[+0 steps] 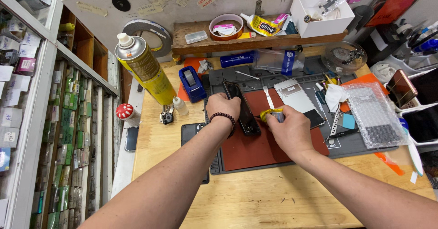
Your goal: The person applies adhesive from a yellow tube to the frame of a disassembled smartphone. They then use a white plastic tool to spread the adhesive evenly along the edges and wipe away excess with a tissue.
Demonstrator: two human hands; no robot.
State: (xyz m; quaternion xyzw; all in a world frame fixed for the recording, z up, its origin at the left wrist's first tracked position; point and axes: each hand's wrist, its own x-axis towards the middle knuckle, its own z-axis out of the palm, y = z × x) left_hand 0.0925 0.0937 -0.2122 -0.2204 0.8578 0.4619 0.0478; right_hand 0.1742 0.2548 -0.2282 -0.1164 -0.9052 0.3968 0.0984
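While gripped: phone (244, 110), L hand (222, 106)

Left arm: bare, reaching forward from lower left, beaded bracelet at wrist.
Left hand (222, 105): fingers curled closed, knuckles up.
Right hand (292, 129): fingers pinched together, pointing left.

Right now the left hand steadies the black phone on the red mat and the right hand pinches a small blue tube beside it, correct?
Not quite. In the head view the left hand does steady the black phone on the red mat, but the small tube pinched by the right hand is yellow, not blue.
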